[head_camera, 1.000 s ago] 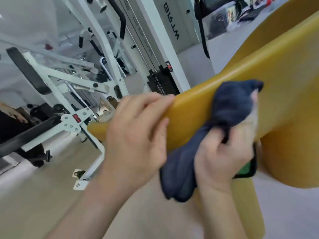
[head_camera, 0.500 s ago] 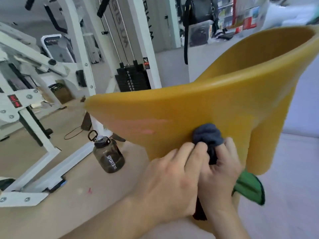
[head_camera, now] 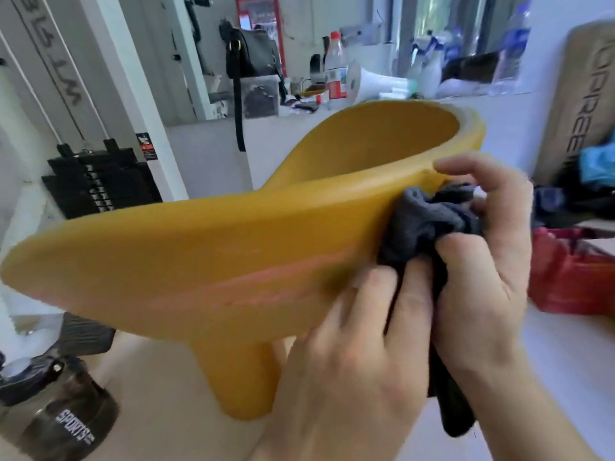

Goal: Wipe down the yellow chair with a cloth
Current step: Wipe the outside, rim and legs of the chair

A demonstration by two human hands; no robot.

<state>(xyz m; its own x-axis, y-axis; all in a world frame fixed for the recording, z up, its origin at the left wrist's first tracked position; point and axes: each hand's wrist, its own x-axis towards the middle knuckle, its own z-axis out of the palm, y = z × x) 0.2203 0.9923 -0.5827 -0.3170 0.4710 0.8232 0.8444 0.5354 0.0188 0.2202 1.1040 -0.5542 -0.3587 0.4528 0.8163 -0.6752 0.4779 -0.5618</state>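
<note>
Since half a second ago the cloth (head_camera: pixel 429 221) has climbed the yellow chair (head_camera: pixel 199 267), from below the rim up to the rim itself. The left hand (head_camera: pixel 359 371) and right hand (head_camera: pixel 489 261) went with it.

Items on my head feed, left to right:
- Sports bottle (head_camera: pixel 66 417): dark, on the floor, lower left corner.
- Weight stack (head_camera: pixel 100 181): black, behind the chair's left end.
- Yellow chair: centre, leg on the floor, outer side facing me.
- Left hand: fingers fairly straight, pressed on the chair's side, touching the cloth.
- Cloth: dark grey, bunched against the rim at the chair's right end.
- Right hand: fingers curled round the cloth, one fingertip on the rim.
- Red bag (head_camera: pixel 572 277): right edge, behind the hands.
</note>
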